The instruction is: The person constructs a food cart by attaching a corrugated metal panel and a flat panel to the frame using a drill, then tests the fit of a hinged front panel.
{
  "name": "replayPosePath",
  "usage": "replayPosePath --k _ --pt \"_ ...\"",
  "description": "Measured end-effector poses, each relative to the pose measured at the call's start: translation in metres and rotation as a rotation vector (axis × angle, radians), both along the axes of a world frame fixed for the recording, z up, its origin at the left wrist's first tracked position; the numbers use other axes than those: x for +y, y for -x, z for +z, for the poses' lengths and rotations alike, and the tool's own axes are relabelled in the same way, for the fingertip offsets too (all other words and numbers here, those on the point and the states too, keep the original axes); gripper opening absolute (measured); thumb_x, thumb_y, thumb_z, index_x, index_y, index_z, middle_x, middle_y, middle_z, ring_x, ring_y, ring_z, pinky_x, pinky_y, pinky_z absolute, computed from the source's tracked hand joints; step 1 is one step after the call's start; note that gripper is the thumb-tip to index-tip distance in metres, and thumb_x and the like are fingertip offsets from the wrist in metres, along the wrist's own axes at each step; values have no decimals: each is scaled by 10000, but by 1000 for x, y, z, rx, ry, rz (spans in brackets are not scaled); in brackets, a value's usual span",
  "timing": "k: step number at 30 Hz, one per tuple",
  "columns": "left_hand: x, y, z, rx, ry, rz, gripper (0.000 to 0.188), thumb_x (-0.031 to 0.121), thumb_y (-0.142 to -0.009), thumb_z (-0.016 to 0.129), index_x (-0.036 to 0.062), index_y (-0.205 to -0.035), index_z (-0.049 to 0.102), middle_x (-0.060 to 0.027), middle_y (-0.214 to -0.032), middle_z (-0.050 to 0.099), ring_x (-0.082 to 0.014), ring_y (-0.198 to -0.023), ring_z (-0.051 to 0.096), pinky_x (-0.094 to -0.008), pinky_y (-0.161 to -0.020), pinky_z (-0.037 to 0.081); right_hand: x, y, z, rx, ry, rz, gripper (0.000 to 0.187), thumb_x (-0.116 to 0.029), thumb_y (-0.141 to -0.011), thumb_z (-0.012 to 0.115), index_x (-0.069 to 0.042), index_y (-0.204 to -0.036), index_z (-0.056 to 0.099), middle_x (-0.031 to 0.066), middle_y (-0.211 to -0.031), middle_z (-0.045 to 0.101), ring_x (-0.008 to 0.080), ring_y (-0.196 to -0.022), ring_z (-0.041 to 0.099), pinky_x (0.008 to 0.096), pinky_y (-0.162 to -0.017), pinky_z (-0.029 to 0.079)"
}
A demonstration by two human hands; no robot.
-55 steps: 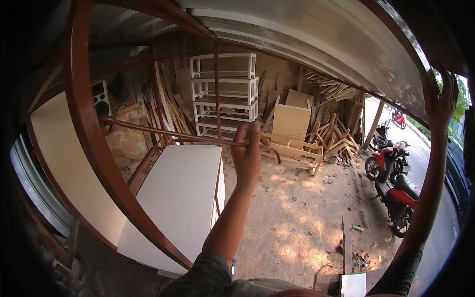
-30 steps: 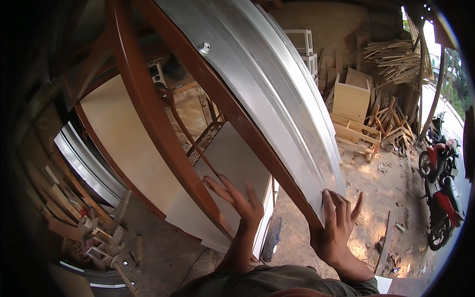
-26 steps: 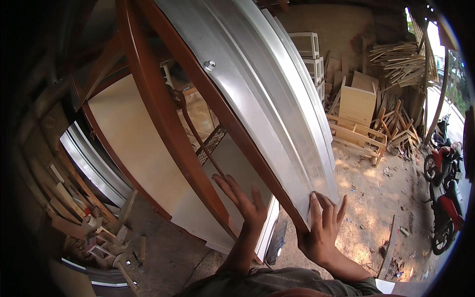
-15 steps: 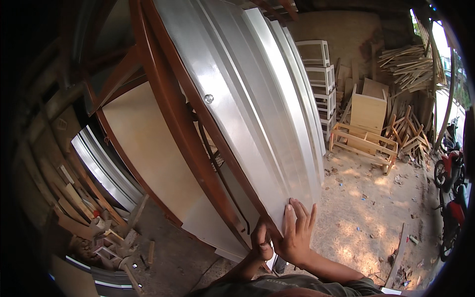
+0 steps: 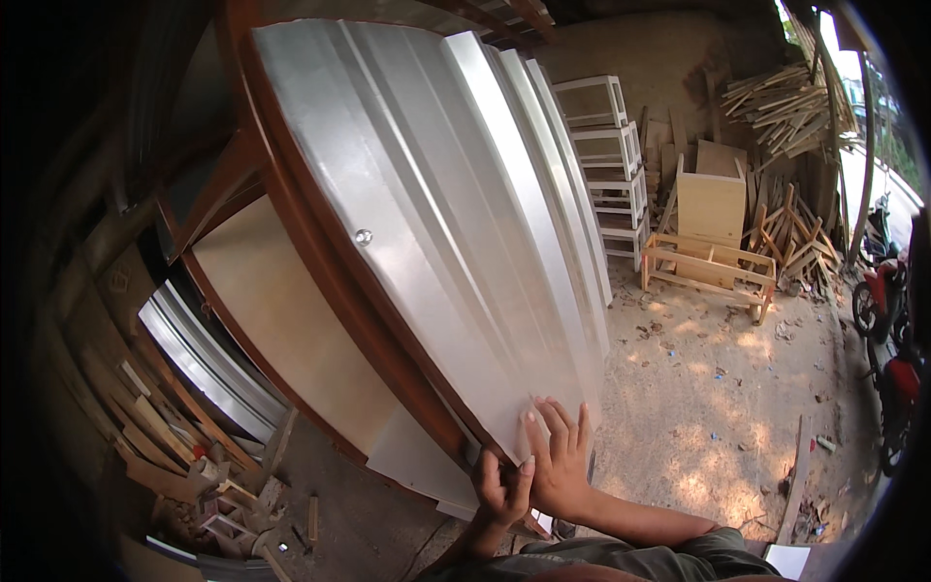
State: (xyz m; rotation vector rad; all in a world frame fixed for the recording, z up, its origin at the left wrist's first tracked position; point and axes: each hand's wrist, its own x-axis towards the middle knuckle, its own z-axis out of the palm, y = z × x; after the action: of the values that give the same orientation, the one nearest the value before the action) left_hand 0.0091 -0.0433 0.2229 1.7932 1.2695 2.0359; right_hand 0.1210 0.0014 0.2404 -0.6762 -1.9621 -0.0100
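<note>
A large silver ribbed metal panel [image 5: 427, 242] with a red-brown metal edge slants across the middle. Close against its left side runs a red-brown metal frame [image 5: 320, 276]. My left hand [image 5: 501, 488] is closed at the panel's lower corner, its fingers curled about the red-brown edge and the thumb raised. My right hand [image 5: 560, 464] lies beside it with its fingers stretched flat on the silver sheet near that corner. A shiny round fitting [image 5: 364, 237] is set in the panel near its left edge.
Behind the frame is a pale board [image 5: 291, 272]. White frames [image 5: 609, 179] stand stacked at the back, near a wooden rack [image 5: 708, 267], a pale wooden cabinet [image 5: 710, 206] and piled wood strips [image 5: 787, 109]. Motorcycles [image 5: 887, 301] stand at the right edge; timber offcuts [image 5: 208, 480] lie at left.
The panel has swung left against the red-brown frame, narrowing the gap between them. A dark hooked rod in that gap is now hidden. Both hands have moved left with the panel's corner.
</note>
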Motion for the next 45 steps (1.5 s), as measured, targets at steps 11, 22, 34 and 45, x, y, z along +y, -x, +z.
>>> replayPosePath --k 11,22,34,45 --pt "8 -32 8 93 -138 167 971 205 -859 589 -80 -1526 -57 -340 -1555 90 -448 -1456 181 -554 -1177 175 4 -52 -7 48 111 164 796 -303 -801 741 -41 -1460 378 252 -1453 378 438 -1345 387 704 -1107 189" --pt "11 -70 -6 330 -364 248 951 262 -848 548 -51 -1543 -21 -331 -1593 -40 -464 -1498 0 -584 -1204 50 4 -136 -75 18 343 -109 877 -262 -792 783 -71 -1502 305 231 -1430 366 411 -1341 367 650 -1140 213" --pt "42 -183 -56 248 -346 -182 810 218 -888 494 14 -1556 84 -284 -1571 194 -339 -1476 213 -479 -1136 274 -93 -301 -180 49 590 -744 606 -215 -829 749 -47 -1350 488 221 -1378 428 418 -1241 460 565 -1095 350" --pt "83 -341 -37 -13 -343 -669 539 103 -994 456 31 -1493 265 -214 -1463 437 -279 -1384 414 -406 -1048 402 -282 -422 -167 402 487 -1654 392 -228 -855 724 9 -1153 631 188 -1116 605 349 -1020 605 442 -858 514"
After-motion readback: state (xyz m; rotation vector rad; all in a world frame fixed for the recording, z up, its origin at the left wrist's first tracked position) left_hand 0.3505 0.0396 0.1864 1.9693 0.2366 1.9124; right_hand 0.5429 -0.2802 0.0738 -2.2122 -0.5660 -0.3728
